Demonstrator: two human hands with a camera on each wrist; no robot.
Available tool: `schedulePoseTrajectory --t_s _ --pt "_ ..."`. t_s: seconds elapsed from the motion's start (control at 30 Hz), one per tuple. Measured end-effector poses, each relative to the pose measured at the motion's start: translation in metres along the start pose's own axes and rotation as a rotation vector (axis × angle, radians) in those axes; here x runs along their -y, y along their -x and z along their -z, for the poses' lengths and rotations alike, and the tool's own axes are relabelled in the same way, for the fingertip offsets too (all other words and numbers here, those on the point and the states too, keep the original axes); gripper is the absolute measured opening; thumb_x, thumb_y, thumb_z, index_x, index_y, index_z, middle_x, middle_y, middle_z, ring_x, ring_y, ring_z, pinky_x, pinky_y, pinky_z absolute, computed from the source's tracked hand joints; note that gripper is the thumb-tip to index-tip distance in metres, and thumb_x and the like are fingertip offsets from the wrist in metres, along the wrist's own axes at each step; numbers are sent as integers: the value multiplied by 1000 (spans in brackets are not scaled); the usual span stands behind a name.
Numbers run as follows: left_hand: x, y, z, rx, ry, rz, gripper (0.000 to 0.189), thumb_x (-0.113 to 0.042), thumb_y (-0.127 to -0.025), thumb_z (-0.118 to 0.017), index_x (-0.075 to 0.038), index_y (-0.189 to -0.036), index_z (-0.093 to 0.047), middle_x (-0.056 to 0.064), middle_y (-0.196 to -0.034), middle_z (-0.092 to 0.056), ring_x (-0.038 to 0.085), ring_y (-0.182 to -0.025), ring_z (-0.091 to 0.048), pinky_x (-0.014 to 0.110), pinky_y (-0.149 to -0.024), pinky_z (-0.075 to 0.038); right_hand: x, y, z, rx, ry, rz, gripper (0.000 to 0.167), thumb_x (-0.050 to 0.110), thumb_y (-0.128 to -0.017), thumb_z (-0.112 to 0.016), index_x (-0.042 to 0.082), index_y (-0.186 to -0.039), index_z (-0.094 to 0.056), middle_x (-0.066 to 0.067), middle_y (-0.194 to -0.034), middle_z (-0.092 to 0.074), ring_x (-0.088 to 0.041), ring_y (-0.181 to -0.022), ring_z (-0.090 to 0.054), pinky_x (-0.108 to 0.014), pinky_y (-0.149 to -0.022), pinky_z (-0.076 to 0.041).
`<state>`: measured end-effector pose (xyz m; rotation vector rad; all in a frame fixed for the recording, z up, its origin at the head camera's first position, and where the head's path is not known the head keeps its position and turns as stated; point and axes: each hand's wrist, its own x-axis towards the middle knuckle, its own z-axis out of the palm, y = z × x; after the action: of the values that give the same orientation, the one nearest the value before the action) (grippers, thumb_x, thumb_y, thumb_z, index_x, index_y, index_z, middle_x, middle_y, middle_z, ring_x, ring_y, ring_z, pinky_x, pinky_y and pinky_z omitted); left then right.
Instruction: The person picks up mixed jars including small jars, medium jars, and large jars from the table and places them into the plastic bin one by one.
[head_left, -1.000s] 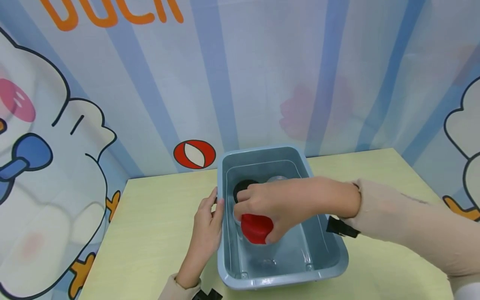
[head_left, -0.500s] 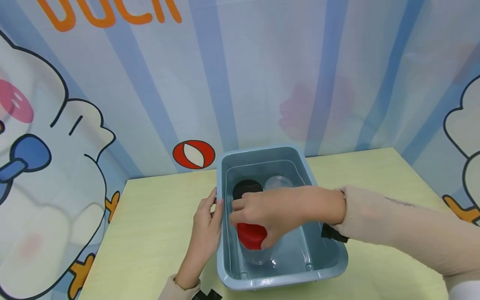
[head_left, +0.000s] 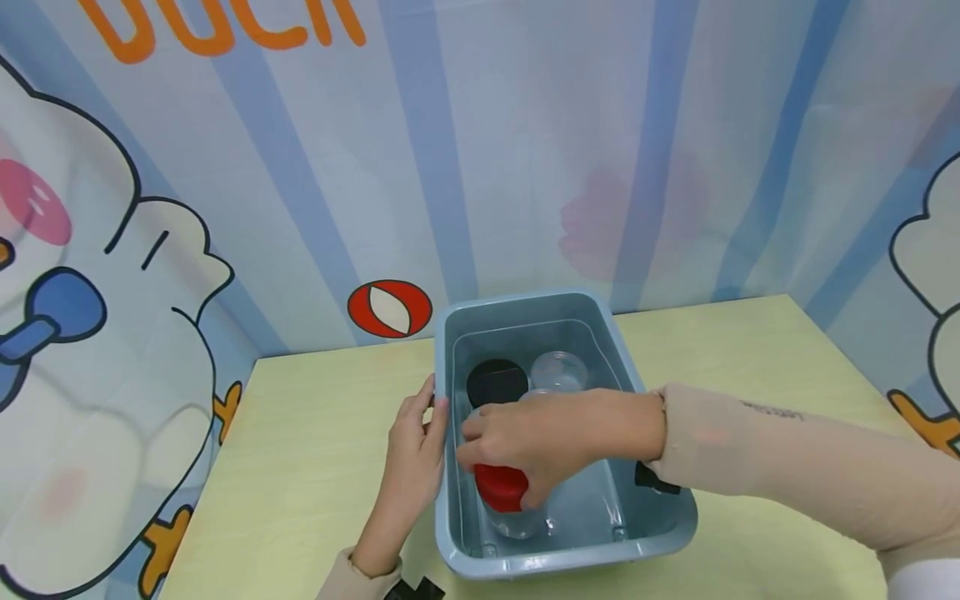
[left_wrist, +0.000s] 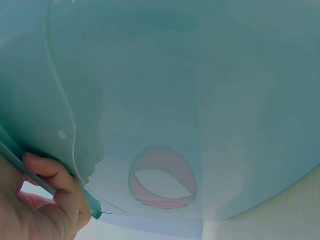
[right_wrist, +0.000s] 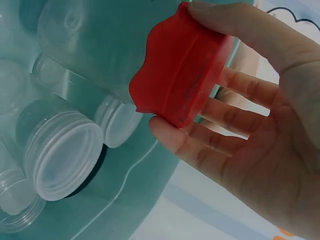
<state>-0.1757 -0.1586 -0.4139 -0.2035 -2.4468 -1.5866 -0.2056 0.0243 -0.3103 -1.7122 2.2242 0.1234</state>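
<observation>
My right hand (head_left: 547, 437) reaches into a blue-grey plastic bin (head_left: 570, 565). Its thumb and fingertips grip a red lid (head_left: 501, 487) on a clear jar (head_left: 517, 523), which is in the bin's near left part. Seen from the right wrist, the red lid (right_wrist: 172, 67) has a wavy lower edge and lies between thumb and fingers. At the bin's left side my left hand (head_left: 412, 458) holds the rim; the left wrist view has the thumb and a finger (left_wrist: 52, 172) pinching it.
Behind the right hand, a black round lid (head_left: 497, 383) and a clear jar (head_left: 558, 372) stand in the bin. Several clear jars (right_wrist: 70, 157) show in the right wrist view. The bin sits on a pale wooden table (head_left: 322, 442) before a printed cartoon backdrop (head_left: 517, 167).
The right hand has moved toward the near left part of the bin with the red-lidded jar, uncovering the black lid and the clear jar behind. The left hand stays at the rim.
</observation>
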Motion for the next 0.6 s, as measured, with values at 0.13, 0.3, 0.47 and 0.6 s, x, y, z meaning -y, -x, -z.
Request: schedulePoseTrajectory --t_s 0.13,0.3,0.47,0.6 --pt "0 -1 -1 3 1 -1 47 -20 -108 -46 -9 -153 -40 18 -120 -55 29 -100 -60 38 -80 -59 -2 -3 -4 7 4 12 60 30 -77 -87 18 -128 -58 5 -119 -58 -11 -111 -49 -14 -73 -51" --pt "-1 0 0 1 4 -1 47 -21 -108 -46 -9 -153 -41 17 -120 -55 29 -101 -60 39 -81 -58 -3 -6 -11 20 29 24 60 31 -78 -87 19 -129 -58 5 -119 -58 -12 -107 -50 -15 -72 -51" --pt "-1 0 0 3 6 -4 46 -20 -108 -46 -10 -153 -41 17 -121 -54 29 -104 -59 40 -82 -57 -5 -9 -17 24 38 28 57 32 -78 -86 20 -127 -59 6 -116 -59 -12 -103 -50 -15 -70 -50" --pt "-1 0 0 1 3 -6 46 -20 -108 -46 -9 -152 -41 17 -119 -54 29 -104 -58 39 -82 -57 -6 -11 -20 25 42 34 58 32 -77 -87 19 -126 -60 6 -116 -59 -12 -103 -50 -14 -69 -50"
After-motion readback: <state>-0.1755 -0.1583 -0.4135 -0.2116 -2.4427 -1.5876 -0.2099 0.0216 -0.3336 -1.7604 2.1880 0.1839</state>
